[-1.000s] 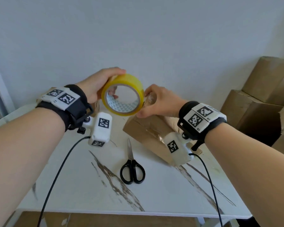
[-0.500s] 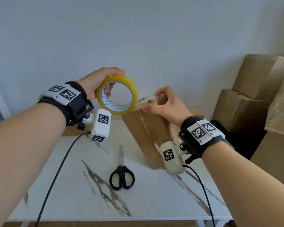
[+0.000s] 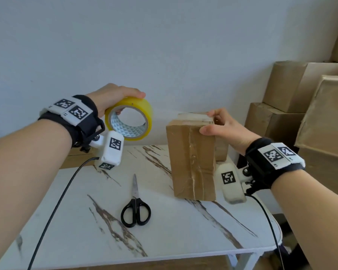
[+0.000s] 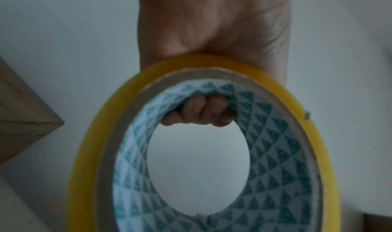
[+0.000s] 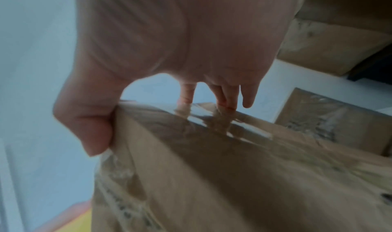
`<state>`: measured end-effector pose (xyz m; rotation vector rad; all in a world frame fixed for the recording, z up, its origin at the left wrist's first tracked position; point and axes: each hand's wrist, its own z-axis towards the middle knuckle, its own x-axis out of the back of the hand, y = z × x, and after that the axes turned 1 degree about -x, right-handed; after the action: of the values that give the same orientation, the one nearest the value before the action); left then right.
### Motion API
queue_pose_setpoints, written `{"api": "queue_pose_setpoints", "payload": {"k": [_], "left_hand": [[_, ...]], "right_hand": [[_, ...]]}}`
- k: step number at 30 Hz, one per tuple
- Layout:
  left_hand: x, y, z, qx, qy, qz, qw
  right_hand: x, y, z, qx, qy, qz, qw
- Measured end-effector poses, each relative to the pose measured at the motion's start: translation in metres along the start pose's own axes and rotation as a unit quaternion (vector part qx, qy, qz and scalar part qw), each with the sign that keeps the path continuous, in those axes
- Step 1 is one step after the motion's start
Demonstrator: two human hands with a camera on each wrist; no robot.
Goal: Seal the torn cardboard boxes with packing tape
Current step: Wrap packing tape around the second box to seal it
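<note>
My left hand grips a yellow roll of packing tape in the air left of the box; its fingers curl through the patterned core of the tape roll. A small cardboard box stands upright on the white marble table, clear tape running down its front. My right hand holds the box's top, thumb on the near face and fingers over the top edge. In the right wrist view the thumb and fingertips clamp the box top.
Black-handled scissors lie shut on the table in front of the box. Another cardboard box sits behind my left wrist. Several larger cardboard boxes are stacked at the right beside the table. A grey wall stands close behind.
My right hand let go of the tape end and stood the box upright on the table. The tape roll in my left hand stayed raised, now apart from the box.
</note>
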<state>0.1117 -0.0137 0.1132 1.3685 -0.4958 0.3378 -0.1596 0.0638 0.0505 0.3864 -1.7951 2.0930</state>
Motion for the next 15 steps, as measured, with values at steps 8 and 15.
{"api": "queue_pose_setpoints", "payload": {"k": [8,15], "left_hand": [[-0.032,-0.008,-0.004,0.011,-0.017,0.02,1.0],[-0.037,-0.018,-0.006,0.004,-0.012,0.033,0.999]], "right_hand": [[0.017,-0.003,-0.015,-0.076,-0.01,-0.102,0.992],[0.001,-0.014,-0.005,-0.105,0.089,-0.108,0.985]]}}
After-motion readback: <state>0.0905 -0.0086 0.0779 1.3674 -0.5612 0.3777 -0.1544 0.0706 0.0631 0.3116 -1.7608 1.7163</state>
